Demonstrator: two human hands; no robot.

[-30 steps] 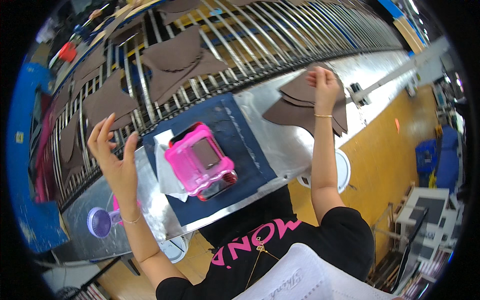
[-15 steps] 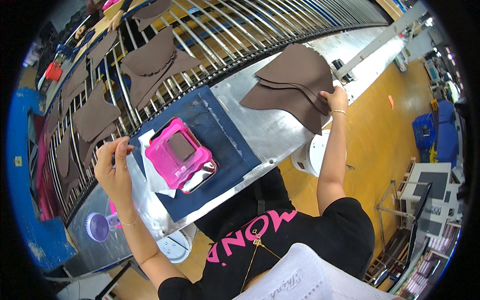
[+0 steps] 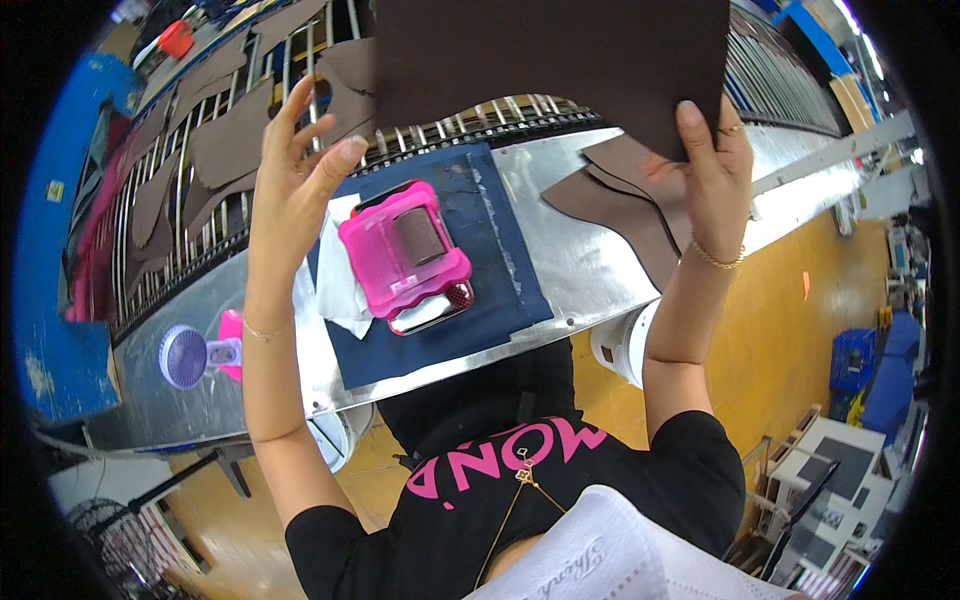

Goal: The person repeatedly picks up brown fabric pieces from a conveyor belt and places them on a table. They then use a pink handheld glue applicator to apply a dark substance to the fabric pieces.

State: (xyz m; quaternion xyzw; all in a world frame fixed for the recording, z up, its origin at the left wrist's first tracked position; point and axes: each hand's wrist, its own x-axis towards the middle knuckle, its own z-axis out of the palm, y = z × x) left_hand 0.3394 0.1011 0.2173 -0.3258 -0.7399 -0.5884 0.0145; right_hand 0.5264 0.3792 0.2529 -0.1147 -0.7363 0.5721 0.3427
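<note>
A large dark brown flat cut piece (image 3: pixel 545 55) is raised high over the table, reaching past the top of the picture. My right hand (image 3: pixel 712 150) pinches its lower right corner between thumb and fingers. My left hand (image 3: pixel 305 160) is up at the piece's left side, fingers apart, holding nothing. Below my right hand, more brown cut pieces (image 3: pixel 625 215) lie overlapping on the metal table (image 3: pixel 520 190). Between my arms, a pink plastic tray (image 3: pixel 385 260) with a small brown block (image 3: pixel 418 237) in it rests on a dark blue mat (image 3: pixel 500 290).
Beyond the table runs a rack of metal bars (image 3: pixel 490 115) with several brown pieces (image 3: pixel 225 145) on it. A purple hand fan (image 3: pixel 184 356) stands at the left. White cloth (image 3: pixel 340 290) lies beside the tray. A white bucket (image 3: pixel 625 345) is under the table edge.
My right hand has lifted a brown piece from the pile on the table and raised it up and forward. My left hand has risen and spread its fingers.
</note>
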